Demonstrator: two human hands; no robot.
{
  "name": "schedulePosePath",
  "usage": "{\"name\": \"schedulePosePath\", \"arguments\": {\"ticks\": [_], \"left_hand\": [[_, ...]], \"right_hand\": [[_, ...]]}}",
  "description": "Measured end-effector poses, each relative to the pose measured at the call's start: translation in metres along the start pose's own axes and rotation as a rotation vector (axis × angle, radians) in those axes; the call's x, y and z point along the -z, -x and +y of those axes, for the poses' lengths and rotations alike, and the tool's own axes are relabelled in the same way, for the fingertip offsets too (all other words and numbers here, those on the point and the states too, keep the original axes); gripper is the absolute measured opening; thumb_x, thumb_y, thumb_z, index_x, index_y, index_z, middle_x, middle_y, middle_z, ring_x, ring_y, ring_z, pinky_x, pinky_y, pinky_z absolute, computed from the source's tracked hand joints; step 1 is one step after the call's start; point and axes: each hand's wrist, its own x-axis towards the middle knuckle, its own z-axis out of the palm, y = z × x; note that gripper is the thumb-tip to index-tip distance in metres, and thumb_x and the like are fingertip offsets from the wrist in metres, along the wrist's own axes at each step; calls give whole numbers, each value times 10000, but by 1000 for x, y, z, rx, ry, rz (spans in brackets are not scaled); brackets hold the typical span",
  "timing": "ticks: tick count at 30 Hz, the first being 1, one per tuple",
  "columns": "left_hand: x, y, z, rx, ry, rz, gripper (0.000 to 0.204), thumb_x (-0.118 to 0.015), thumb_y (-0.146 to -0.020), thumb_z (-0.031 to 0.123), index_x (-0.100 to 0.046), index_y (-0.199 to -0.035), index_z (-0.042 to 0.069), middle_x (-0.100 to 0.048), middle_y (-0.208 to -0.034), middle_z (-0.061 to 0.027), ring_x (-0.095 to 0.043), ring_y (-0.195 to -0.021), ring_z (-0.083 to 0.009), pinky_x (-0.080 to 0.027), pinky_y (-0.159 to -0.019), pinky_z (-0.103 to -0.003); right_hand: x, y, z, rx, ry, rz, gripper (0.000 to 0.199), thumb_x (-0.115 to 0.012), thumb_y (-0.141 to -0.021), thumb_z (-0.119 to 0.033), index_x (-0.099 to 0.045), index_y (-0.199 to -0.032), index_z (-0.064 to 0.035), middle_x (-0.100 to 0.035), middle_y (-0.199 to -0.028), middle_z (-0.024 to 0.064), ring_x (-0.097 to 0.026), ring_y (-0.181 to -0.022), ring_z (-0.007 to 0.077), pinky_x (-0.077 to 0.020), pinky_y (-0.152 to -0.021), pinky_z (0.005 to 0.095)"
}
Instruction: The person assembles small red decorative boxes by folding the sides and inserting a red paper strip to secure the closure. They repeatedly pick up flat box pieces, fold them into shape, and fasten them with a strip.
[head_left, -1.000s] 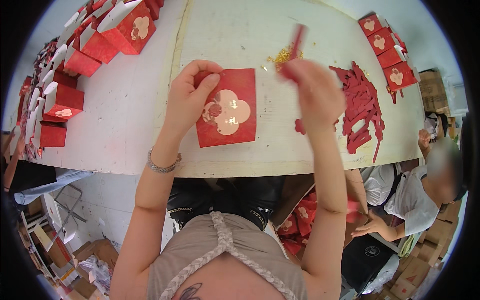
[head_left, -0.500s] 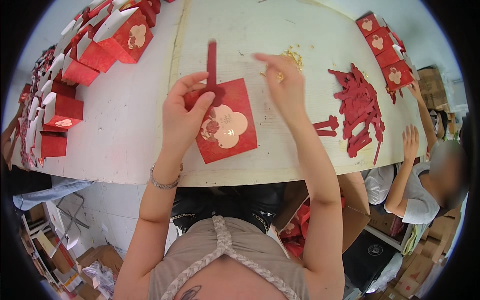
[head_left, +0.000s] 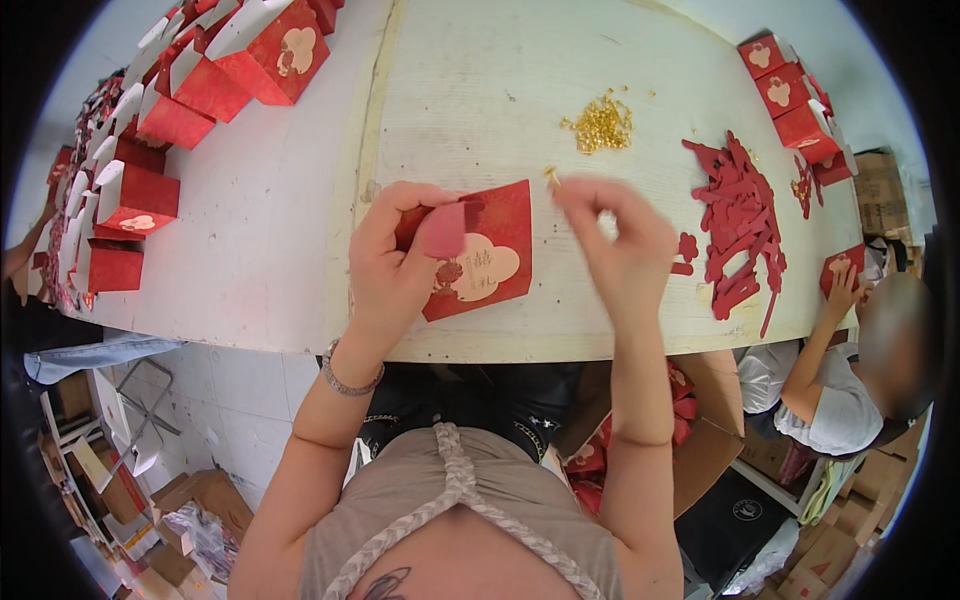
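My left hand (head_left: 385,262) grips a red paper gift box (head_left: 508,212) with a pale flower-shaped emblem. The same fingers hold a red strap (head_left: 443,232) bent over against the box's upper part; how its far end sits is hidden. To the right of the box, my right hand (head_left: 632,245) pinches a small gold paper fastener (head_left: 551,175) between thumb and forefinger, its tip pointing toward the box but apart from it. Beyond the right hand is a pile of gold fasteners (head_left: 603,125). Loose red straps (head_left: 685,246) lie close by the right wrist.
A heap of red straps (head_left: 738,215) spreads at the right. Open red boxes (head_left: 270,55) stand in rows on the left, with more boxes (head_left: 785,90) stacked at the far right. A co-worker (head_left: 830,390) sits at the table's right edge. A carton (head_left: 712,425) stands below.
My right hand has drawn back from the gold pile toward the box with a fastener in its fingers. The strap in my left hand has gone from upright to bent over.
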Motion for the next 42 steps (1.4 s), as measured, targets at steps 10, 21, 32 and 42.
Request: {"name": "schedulePosePath", "arguments": {"ticks": [10,21,32,42], "left_hand": [[-15,-24,-5,128,-9,167,159,-668,-865,61,-603,-992,-10,-638,-838,-19,-573,-762,-63,-470,-685,-205],[-13,-17,-13,98,291,119,74,-585,-901,1,-560,-963,32,-594,-731,20,-506,-549,-25,-388,-456,-158],[-13,-6,-18,-145,371,-37,90,-597,-901,25,-591,-988,3,-640,-797,-12,-548,-626,-31,-438,-525,-168],[-17,1,-17,-213,303,-92,94,-581,-919,62,-587,-985,-5,-616,-704,-10,-496,-483,-32,-401,-416,-177]], "right_hand": [[-56,32,14,333,-45,250,199,-700,-711,100,-646,-861,-20,-682,-852,85,-614,-672,190,-490,-570,264],[23,180,46,175,295,607,139,-608,-803,108,-564,-900,19,-567,-899,105,-532,-735,215,-447,-630,299],[-147,317,132,-274,604,-1558,535,-309,-942,-148,-280,-1469,-65,4,-1590,56,39,-1458,285,-152,-1163,405],[-98,279,160,-579,298,-467,202,-628,-842,-203,-698,-987,-80,-692,-831,139,-681,-776,310,-543,-733,380]]}}
